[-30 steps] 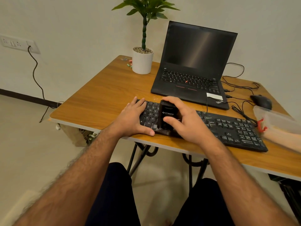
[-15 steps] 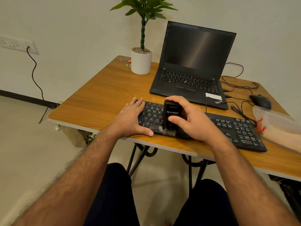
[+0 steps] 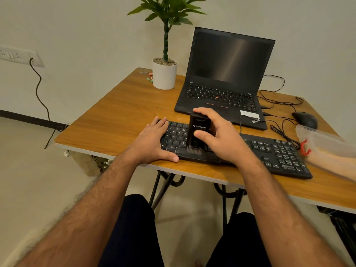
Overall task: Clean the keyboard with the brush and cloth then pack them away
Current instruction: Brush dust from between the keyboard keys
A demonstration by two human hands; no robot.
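Note:
A black keyboard (image 3: 273, 151) lies along the front edge of the wooden table (image 3: 123, 112). My right hand (image 3: 221, 139) grips a black block-shaped brush (image 3: 199, 130), held upright with its bristles down on the keyboard's front row of keys. My left hand (image 3: 152, 139) lies flat with straight fingers on the keyboard's left end, thumb along its front edge. At the right edge a clear plastic pouch (image 3: 323, 139) with a red clip sits on the table. I do not see a cloth.
An open black laptop (image 3: 227, 78) stands behind the keyboard. A potted plant (image 3: 164, 74) sits at the back left of the table. A black mouse (image 3: 305, 119) and tangled cables (image 3: 279, 130) lie at the right. Another person's forearm (image 3: 331, 162) rests by the pouch.
My right hand has slid the brush a little to the right and toward the keyboard's front edge. The left hand has stayed on the keyboard's left end.

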